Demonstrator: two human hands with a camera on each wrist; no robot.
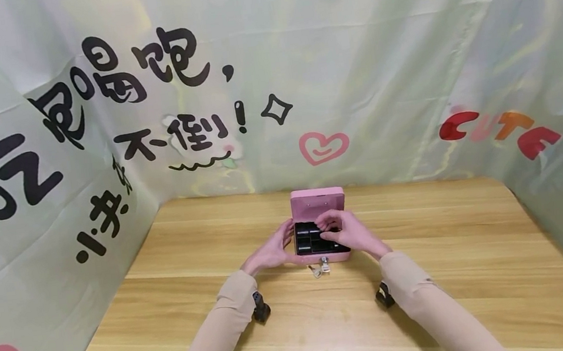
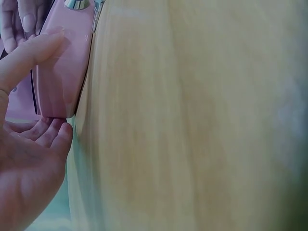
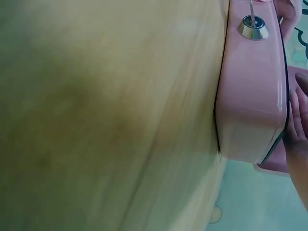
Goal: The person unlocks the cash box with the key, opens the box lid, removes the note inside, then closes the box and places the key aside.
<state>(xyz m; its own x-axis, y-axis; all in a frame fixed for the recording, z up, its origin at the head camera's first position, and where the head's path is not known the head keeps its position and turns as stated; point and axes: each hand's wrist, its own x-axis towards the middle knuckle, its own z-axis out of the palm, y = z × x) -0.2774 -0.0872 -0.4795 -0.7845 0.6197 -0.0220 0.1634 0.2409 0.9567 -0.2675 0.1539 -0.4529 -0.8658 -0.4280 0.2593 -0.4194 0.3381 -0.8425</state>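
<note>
A pink cash box [image 1: 324,258] stands on the table with its lid [image 1: 318,203] raised, showing a black compartment tray [image 1: 303,241] inside. My left hand [image 1: 272,251] holds the box at its left front corner. In the left wrist view, the thumb [image 2: 36,53] lies on the front face and the other fingers touch the side. Over the right part of the tray is my right hand [image 1: 347,231], its fingers loosely bent and no object visible between them. A key [image 1: 324,260] sits in the front lock [image 3: 253,29], with another key [image 1: 317,271] hanging beside it.
The box is near the back of a wooden table [image 1: 313,337]. A printed cloth [image 1: 382,85] with lettering and hearts hangs behind and along both sides. Small black wrist cameras [image 1: 260,308] are strapped to both forearms.
</note>
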